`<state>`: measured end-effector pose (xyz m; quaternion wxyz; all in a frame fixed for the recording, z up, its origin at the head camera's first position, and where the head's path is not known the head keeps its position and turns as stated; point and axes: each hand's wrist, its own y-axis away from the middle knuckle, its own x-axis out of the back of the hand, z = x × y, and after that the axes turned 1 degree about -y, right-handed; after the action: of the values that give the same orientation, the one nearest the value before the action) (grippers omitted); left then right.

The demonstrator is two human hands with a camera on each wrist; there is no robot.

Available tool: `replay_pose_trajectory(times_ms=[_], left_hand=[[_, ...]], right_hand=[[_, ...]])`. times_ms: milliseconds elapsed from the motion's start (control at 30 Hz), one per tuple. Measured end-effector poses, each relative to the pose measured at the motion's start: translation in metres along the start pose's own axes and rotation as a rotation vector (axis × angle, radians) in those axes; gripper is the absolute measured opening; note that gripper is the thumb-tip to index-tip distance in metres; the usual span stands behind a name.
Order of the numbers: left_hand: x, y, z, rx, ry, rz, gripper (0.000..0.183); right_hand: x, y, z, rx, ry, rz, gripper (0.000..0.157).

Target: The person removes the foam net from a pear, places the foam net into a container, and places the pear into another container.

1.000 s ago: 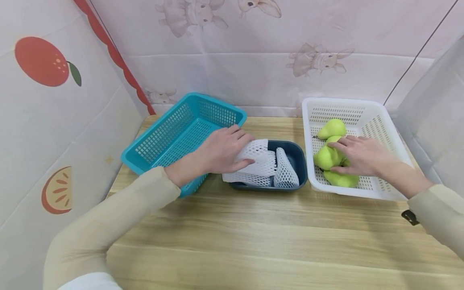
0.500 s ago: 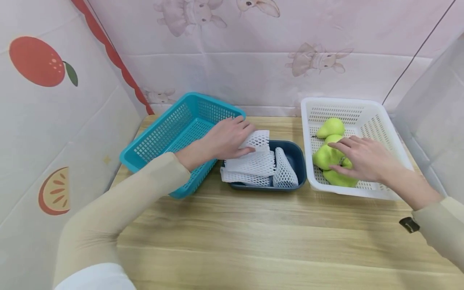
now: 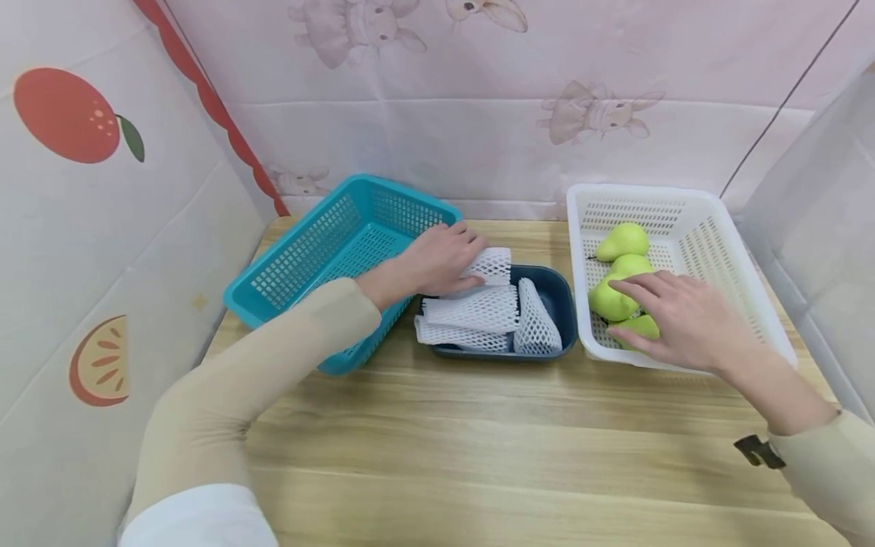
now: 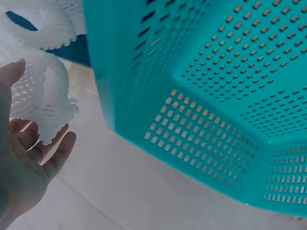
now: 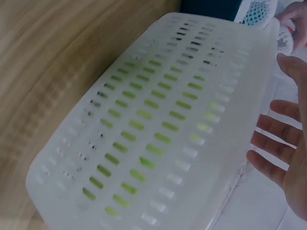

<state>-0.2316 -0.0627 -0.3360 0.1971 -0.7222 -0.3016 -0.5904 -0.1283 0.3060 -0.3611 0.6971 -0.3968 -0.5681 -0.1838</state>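
My left hand (image 3: 447, 260) grips a white foam fruit net (image 3: 494, 266), raised above the dark blue tray (image 3: 567, 304). In the left wrist view the net's open end (image 4: 53, 103) shows between thumb and fingers. More white foam nets (image 3: 472, 313) lie flat in the tray, and another foam net (image 3: 536, 319) lies slanted at its right. My right hand (image 3: 683, 319) hovers over the white basket (image 3: 741, 228), fingers spread and apart from the pears. Green pears (image 3: 623, 241) lie in that basket; the hand partly hides the nearest pear (image 3: 639, 330).
A turquoise basket (image 3: 307, 258) stands at the left, angled, beside the tray. The wooden table (image 3: 478, 441) extends in front of the containers. A printed cloth wall (image 3: 437, 152) rises close behind them, with side panels left and right.
My left hand has risen and moved slightly right, drawing the foam net up from the others. My right hand has shifted back towards me, uncovering more of the pears.
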Motion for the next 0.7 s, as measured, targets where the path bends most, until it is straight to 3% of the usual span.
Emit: replay_pose_trajectory(times_ms=[233, 533, 700], left_hand=[[-0.014, -0.009, 0.004, 0.044, 0.017, -0.047, 0.062], [-0.022, -0.01, 0.002, 0.075, -0.038, -0.041, 0.068], [-0.022, -0.004, -0.003, 0.087, 0.048, -0.049, 0.074]], right_hand=[[-0.006, 0.002, -0.012, 0.025, -0.037, 0.131, 0.073], [-0.012, -0.001, -0.03, 0.012, -0.036, 0.229, 0.082], [-0.012, -0.001, -0.036, -0.011, -0.038, 0.24, 0.083]])
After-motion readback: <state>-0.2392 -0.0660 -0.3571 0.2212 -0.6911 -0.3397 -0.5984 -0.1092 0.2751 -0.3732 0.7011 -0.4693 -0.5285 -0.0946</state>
